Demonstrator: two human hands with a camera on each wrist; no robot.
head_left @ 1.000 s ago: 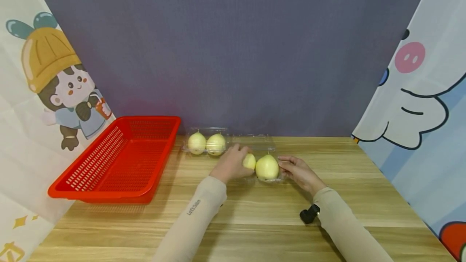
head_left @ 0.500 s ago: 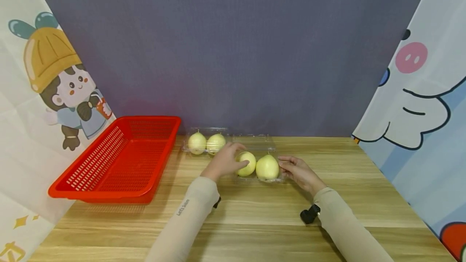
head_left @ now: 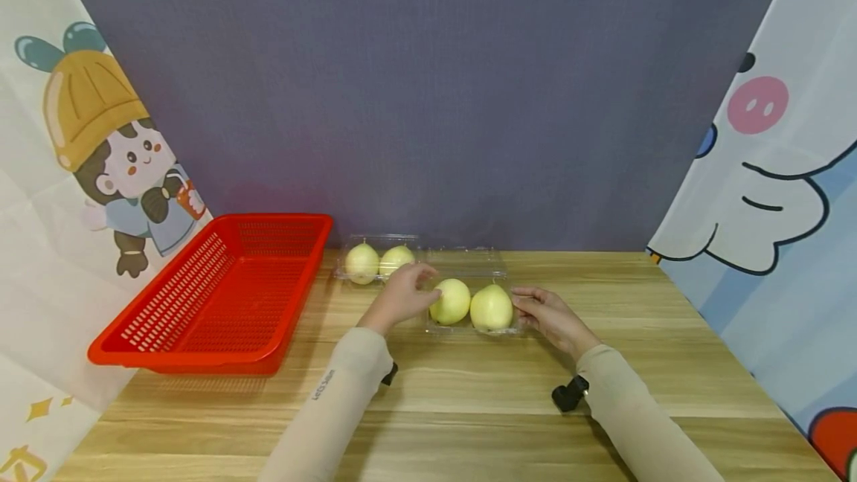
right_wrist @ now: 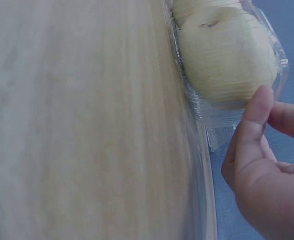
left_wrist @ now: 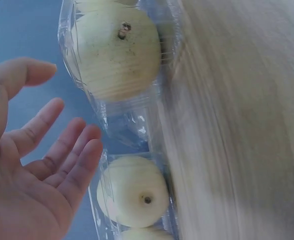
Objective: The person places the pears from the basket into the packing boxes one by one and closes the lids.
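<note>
Two pale yellow pears, a left pear (head_left: 450, 302) and a right pear (head_left: 492, 309), sit side by side in the tray of an open clear plastic clamshell box (head_left: 506, 331). Its transparent lid (head_left: 466, 262) lies folded back toward the wall. My left hand (head_left: 402, 296) is just left of the left pear, holding nothing; in the left wrist view its fingers (left_wrist: 80, 167) are loosely spread. At the box's right end my right hand (head_left: 552, 320) pinches the plastic edge between thumb and fingers, close beside the right pear (right_wrist: 227, 55).
Behind my left hand, a second clear box (head_left: 341, 271) holds two more pears (head_left: 362, 264). A red perforated plastic basket (head_left: 271, 352) stands on the left of the wooden table (head_left: 469, 422). A dark grey panel (head_left: 428, 95) rises along the back edge.
My left hand has let go of the left pear and drawn back to the left, uncovering it in the tray. My right hand has stayed at the box's right end.
</note>
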